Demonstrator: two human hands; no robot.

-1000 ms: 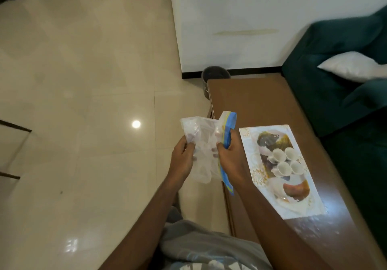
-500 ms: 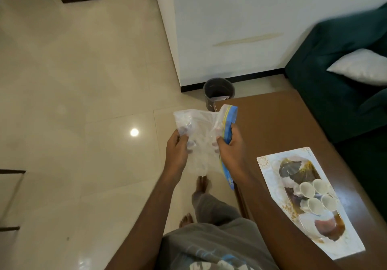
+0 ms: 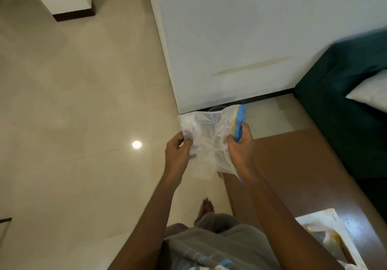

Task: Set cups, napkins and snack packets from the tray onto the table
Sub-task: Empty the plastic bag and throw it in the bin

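I hold a clear plastic zip bag [image 3: 209, 135] with a blue and yellow seal strip in front of me, above the floor beside the table's near-left corner. My left hand [image 3: 178, 154] pinches the bag's left side. My right hand [image 3: 239, 144] grips its right edge at the blue strip. What is inside the bag is too blurred to tell. The white patterned tray [image 3: 326, 236] lies on the brown wooden table [image 3: 293, 165] at the lower right, mostly cut off by the frame edge; the cups are out of view.
A dark bin [image 3: 215, 109] stands on the floor against the white wall, mostly hidden behind the bag. A dark green sofa [image 3: 339, 112] with a white cushion [image 3: 370, 94] runs along the table's far side. Glossy beige floor tiles spread to the left.
The view has swung up and to the left, so the tray has slid to the lower right corner and the cups have left the frame. Both hands keep their hold on the bag.
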